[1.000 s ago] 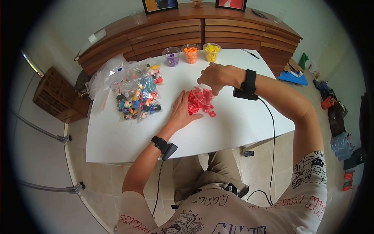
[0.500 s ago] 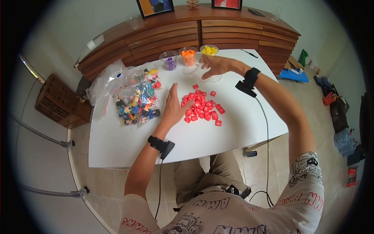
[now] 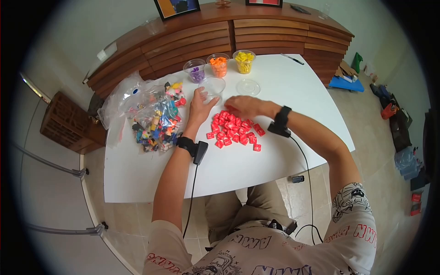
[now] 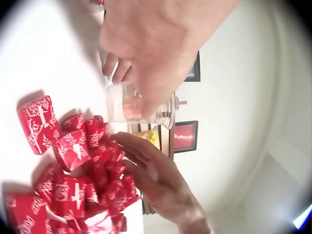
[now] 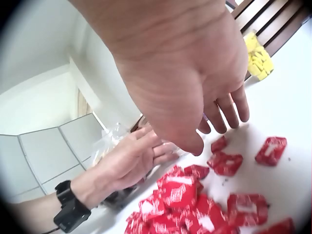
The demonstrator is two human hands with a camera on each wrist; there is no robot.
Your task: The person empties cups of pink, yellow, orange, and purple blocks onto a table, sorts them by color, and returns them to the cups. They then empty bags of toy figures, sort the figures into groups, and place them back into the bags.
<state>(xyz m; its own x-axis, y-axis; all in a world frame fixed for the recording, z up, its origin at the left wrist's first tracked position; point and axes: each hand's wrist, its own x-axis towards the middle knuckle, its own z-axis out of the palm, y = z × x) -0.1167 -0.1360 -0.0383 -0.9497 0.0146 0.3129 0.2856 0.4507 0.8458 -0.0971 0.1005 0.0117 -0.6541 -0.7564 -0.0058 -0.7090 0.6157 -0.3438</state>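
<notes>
Small red wrapped candies (image 3: 233, 130) lie in a loose pile on the white table (image 3: 284, 151); white printing shows on their wrappers in both wrist views. My left hand (image 3: 200, 110) holds a clear plastic cup (image 3: 213, 85) beyond the pile, thumb on one side and fingers on the other. At the pile's far edge is my right hand (image 3: 245, 106), palm down and fingers pointing to the table; in the right wrist view its fingers (image 5: 226, 114) are spread loosely with nothing between them. A clear round lid (image 3: 248, 87) lies just beyond it.
Cups of purple pieces (image 3: 196, 73), orange pieces (image 3: 218, 66) and yellow pieces (image 3: 244, 62) stand along the back edge. Clear bags of colourful small figures (image 3: 158, 121) cover the table's left side. A pen (image 3: 292, 59) lies at the back right, before a wooden cabinet (image 3: 270, 34).
The right hand lifted the clear cup off the red candies, which spread out. The cup is now in the left hand, which moved forward; the right hand came back to the pile.
</notes>
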